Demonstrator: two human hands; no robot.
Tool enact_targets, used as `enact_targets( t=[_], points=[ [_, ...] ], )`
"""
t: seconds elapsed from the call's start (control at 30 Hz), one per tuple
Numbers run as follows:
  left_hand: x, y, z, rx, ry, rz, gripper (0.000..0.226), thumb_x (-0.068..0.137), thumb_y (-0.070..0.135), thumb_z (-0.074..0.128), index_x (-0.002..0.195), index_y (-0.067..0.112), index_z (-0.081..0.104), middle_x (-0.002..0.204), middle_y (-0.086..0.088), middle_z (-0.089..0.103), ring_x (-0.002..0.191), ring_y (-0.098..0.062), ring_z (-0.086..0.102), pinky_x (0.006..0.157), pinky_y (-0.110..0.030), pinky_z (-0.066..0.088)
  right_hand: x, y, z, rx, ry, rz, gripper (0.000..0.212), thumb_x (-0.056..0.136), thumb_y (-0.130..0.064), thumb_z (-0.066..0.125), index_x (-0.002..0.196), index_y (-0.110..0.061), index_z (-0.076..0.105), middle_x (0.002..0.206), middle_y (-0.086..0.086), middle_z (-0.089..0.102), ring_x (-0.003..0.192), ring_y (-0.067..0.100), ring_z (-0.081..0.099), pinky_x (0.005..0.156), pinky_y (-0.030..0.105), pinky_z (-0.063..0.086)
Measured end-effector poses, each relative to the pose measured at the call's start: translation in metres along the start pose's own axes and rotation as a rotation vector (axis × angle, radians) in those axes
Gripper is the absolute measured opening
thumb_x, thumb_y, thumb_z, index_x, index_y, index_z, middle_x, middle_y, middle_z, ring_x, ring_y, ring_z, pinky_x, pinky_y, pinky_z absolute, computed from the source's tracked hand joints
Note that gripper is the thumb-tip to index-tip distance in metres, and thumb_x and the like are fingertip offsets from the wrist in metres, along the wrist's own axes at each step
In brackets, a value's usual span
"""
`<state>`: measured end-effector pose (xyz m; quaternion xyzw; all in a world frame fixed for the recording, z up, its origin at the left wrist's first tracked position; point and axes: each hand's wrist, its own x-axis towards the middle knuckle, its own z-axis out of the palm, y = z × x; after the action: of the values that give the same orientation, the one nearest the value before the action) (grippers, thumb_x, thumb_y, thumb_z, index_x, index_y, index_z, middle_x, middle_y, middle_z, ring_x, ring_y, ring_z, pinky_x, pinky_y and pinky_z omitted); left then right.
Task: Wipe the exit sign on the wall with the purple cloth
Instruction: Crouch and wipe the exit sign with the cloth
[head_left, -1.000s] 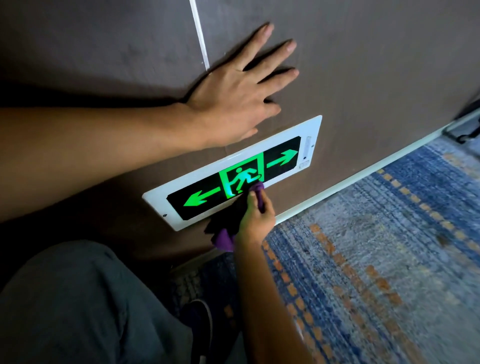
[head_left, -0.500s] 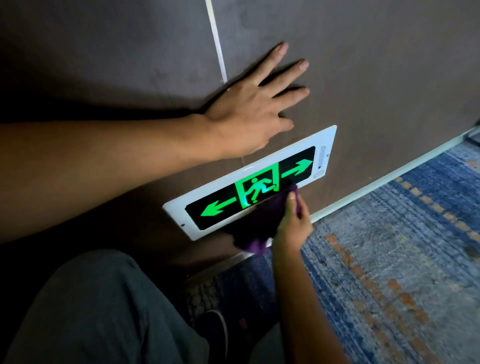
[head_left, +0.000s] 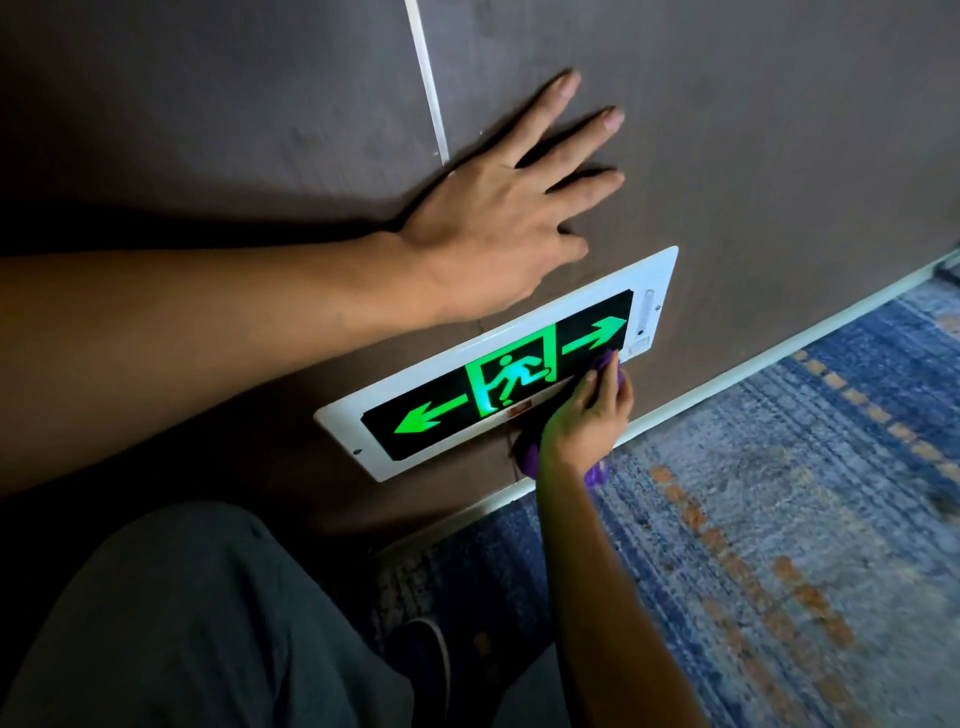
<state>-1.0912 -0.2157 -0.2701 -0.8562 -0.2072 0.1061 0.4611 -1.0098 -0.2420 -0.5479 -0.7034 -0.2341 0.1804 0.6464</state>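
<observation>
Low on the wall (head_left: 727, 156), just above the skirting, sits the sign (head_left: 498, 384): a white frame around a black panel with a green running figure in a doorway and a green arrow either side. No words on it that I can read, no brand either. There's a small red mark under the figure, too small to make out.

Right hand (head_left: 587, 421) is the working one. It's bunched around the cloth (head_left: 524, 457), fingers (head_left: 615, 389) pressing a purple wad flat against the lower right part of the panel, just under the right arrow. More cloth hangs out below the palm, over the frame's bottom edge.

Left hand (head_left: 493, 234) is spread flat and empty on the wall right above the sign, heel of the palm overlapping its top edge in this view. Looks like it's only bracing.

What matters here: the sign's long axis runs lower left to upper right in the frame, and the cloth is parked near the right end. So nearly all the uncovered panel lies to the left of the grip, along that axis. I'd guess strokes have to run leftward along the panel, with the right hand doing it since it's the one on the sign.

Blue patterned carpet (head_left: 779, 519) below.
</observation>
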Motion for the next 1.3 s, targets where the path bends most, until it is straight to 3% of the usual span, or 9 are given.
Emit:
enact_targets(
  t=[0.17, 0.3, 0.37, 0.57, 0.7, 0.87, 1.0, 1.17, 1.3],
  points=[
    [0.001, 0.001, 0.0, -0.002, -0.001, -0.011, 0.047, 0.092, 0.052, 0.047, 0.133, 0.039, 0.065, 0.17, -0.007, 0.027, 0.158, -0.047, 0.004, 0.123, -0.071, 0.001, -0.04, 0.016, 0.001, -0.041, -0.139, 0.088, 0.041, 0.107, -0.02, 0.051, 0.147, -0.014, 0.056, 0.15, 0.012, 0.054, 0.131, 0.032, 0.055, 0.106, 0.042, 0.049],
    [0.0, 0.001, 0.0, 0.013, 0.035, -0.008, 0.048, 0.092, 0.05, 0.042, 0.133, 0.04, 0.065, 0.17, -0.007, 0.026, 0.158, -0.047, 0.004, 0.123, -0.071, -0.003, -0.038, 0.022, -0.019, -0.014, -0.175, 0.101, 0.041, 0.106, -0.024, 0.054, 0.147, -0.025, 0.055, 0.146, 0.001, 0.059, 0.13, 0.023, 0.058, 0.106, 0.028, 0.043],
    [0.0, 0.002, -0.001, 0.017, 0.011, -0.009, 0.05, 0.093, 0.047, 0.036, 0.134, 0.039, 0.064, 0.171, -0.007, 0.024, 0.158, -0.047, 0.002, 0.121, -0.07, -0.009, -0.011, 0.01, -0.028, 0.047, -0.103, 0.103, 0.045, 0.103, -0.021, 0.058, 0.147, -0.029, 0.054, 0.141, 0.0, 0.063, 0.127, 0.022, 0.062, 0.108, 0.033, 0.047],
    [0.0, 0.001, -0.002, -0.01, 0.02, -0.005, 0.047, 0.095, 0.053, 0.048, 0.14, 0.043, 0.058, 0.171, -0.007, 0.025, 0.158, -0.047, 0.003, 0.122, -0.071, -0.005, 0.073, -0.058, -0.039, 0.148, 0.1, -0.145, 0.032, 0.1, -0.013, 0.061, 0.131, -0.01, 0.07, 0.136, 0.013, 0.065, 0.124, 0.02, 0.061, 0.097, -0.001, 0.034],
    [0.001, 0.001, -0.001, 0.002, 0.017, -0.012, 0.046, 0.096, 0.053, 0.048, 0.139, 0.043, 0.06, 0.171, -0.007, 0.024, 0.158, -0.047, 0.004, 0.122, -0.071, -0.005, 0.069, -0.084, -0.025, 0.14, 0.126, -0.355, 0.035, 0.1, -0.016, 0.061, 0.133, -0.009, 0.068, 0.144, 0.017, 0.061, 0.125, 0.019, 0.055, 0.106, 0.011, 0.033],
    [0.002, 0.002, -0.001, -0.027, 0.04, -0.057, 0.056, 0.096, 0.045, 0.045, 0.152, 0.039, 0.046, 0.174, -0.011, 0.007, 0.158, -0.047, -0.001, 0.125, -0.067, 0.003, 0.046, -0.079, -0.001, -0.035, 0.138, -0.417, 0.041, 0.104, -0.028, 0.05, 0.14, -0.012, 0.063, 0.155, 0.02, 0.048, 0.14, 0.046, 0.044, 0.12, 0.049, 0.032],
    [0.001, 0.001, -0.003, -0.057, 0.031, -0.05, 0.055, 0.097, 0.042, 0.046, 0.151, 0.036, 0.048, 0.174, -0.012, 0.008, 0.158, -0.047, -0.001, 0.125, -0.067, 0.002, 0.049, -0.072, 0.005, 0.015, 0.083, -0.388, 0.047, 0.106, -0.035, 0.042, 0.146, -0.017, 0.056, 0.162, 0.019, 0.039, 0.15, 0.043, 0.032, 0.124, 0.045, 0.025],
    [0.002, 0.002, -0.005, -0.073, 0.03, -0.064, 0.051, 0.097, 0.042, 0.051, 0.148, 0.035, 0.052, 0.174, -0.011, 0.01, 0.158, -0.047, -0.001, 0.125, -0.067, 0.0, 0.039, -0.047, 0.003, 0.054, 0.044, -0.233, 0.044, 0.108, -0.017, 0.048, 0.151, -0.012, 0.049, 0.164, 0.02, 0.033, 0.149, 0.039, 0.037, 0.12, 0.05, 0.033],
    [0.002, 0.001, -0.003, -0.035, 0.024, -0.061, 0.055, 0.096, 0.045, 0.05, 0.15, 0.036, 0.049, 0.174, -0.011, 0.009, 0.158, -0.047, -0.003, 0.125, -0.067, -0.002, 0.015, -0.035, -0.002, 0.049, -0.028, -0.057, 0.048, 0.109, -0.025, 0.046, 0.157, -0.024, 0.041, 0.17, 0.006, 0.027, 0.15, 0.024, 0.039, 0.103, 0.022, 0.039]
  ],
)
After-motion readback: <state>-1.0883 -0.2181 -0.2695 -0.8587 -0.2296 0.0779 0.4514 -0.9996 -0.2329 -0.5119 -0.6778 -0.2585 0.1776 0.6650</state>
